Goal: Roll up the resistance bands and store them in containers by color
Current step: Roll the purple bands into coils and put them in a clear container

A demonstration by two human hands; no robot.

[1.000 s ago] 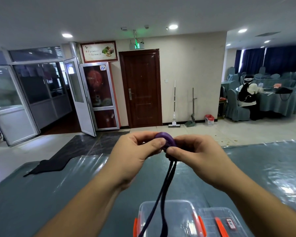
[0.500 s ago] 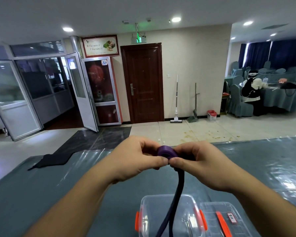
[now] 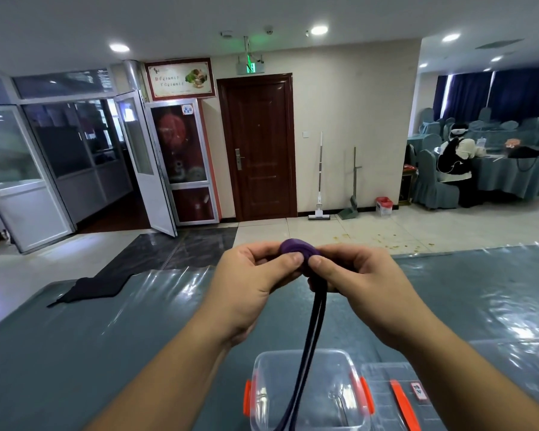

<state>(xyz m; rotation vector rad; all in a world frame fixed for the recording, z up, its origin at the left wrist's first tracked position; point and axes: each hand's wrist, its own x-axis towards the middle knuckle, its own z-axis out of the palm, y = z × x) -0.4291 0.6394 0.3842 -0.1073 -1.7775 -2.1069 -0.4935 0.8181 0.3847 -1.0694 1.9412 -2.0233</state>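
Your left hand (image 3: 255, 284) and right hand (image 3: 355, 284) meet above the table (image 3: 75, 353), fingers curled, and between them they pinch the rolled part of the purple resistance band (image 3: 297, 248); both thumbs press on its near face while the other fingers wrap behind it. The roll sits at the centre of your view, raised off the table, and its unrolled tail (image 3: 311, 331) hangs straight down toward 6 o'clock as two dark strands side by side. That tail drops across the open clear container (image 3: 333, 396), which stands on the table at 6 o'clock from your hands; it has orange latches on its left and right sides. Through its clear walls you can see nothing in it but the hanging strands, and you cannot tell whether they touch its floor, because the lower edge of the view cuts them off. Just beside the container, at its 3 o'clock, lies a clear lid (image 3: 386, 381) flat on the table, with an orange latch strip (image 3: 403, 405) and a small label (image 3: 419, 391) on it. The table is covered in grey-blue cloth under shiny clear plastic, and a dark cloth (image 3: 94, 286) lies on its far edge at 9 o'clock from your hands.
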